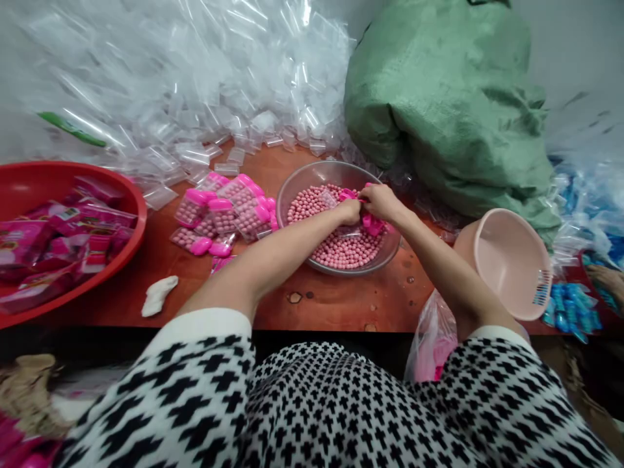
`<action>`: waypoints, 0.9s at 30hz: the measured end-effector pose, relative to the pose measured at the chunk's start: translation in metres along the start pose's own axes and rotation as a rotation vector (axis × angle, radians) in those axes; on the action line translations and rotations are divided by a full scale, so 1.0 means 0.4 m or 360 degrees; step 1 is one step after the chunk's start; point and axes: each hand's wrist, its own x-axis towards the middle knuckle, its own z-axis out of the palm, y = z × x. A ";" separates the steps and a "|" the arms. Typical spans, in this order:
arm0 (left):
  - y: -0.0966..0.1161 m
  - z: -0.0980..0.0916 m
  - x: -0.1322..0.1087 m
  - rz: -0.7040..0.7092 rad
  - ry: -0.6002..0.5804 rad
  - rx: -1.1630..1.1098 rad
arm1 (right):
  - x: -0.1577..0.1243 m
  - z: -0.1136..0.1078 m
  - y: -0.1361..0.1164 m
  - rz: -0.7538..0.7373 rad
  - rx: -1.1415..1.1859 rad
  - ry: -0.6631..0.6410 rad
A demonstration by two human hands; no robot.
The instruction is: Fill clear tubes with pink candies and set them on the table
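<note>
Over the grey bowl (303,178) of pink balls (344,252) at centre, the left hand (350,212) and right hand (383,201) curl by pink caps (373,225), grip unclear, apparently manipulating small parts, next needing careful alignment.

The top (336,403), white, bears rows of black crosses; its short, wide sleeves (195,390) end in plain white cuffs (209,320); forearms (287,252) are bare.
</note>
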 end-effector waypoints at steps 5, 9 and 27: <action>0.001 -0.032 -0.007 0.0049 -0.0007 -0.0316 | -0.100 -0.025 0.076 0.0181 0.0609 0.0595; -0.007 -0.088 -0.059 0.0029 -0.0066 -0.1045 | -0.152 -0.008 0.109 0.0302 0.1044 0.0709; 0.026 -0.130 -0.254 0.0336 -0.0119 -0.1219 | -0.168 -0.118 -0.034 -0.0523 0.0932 0.0443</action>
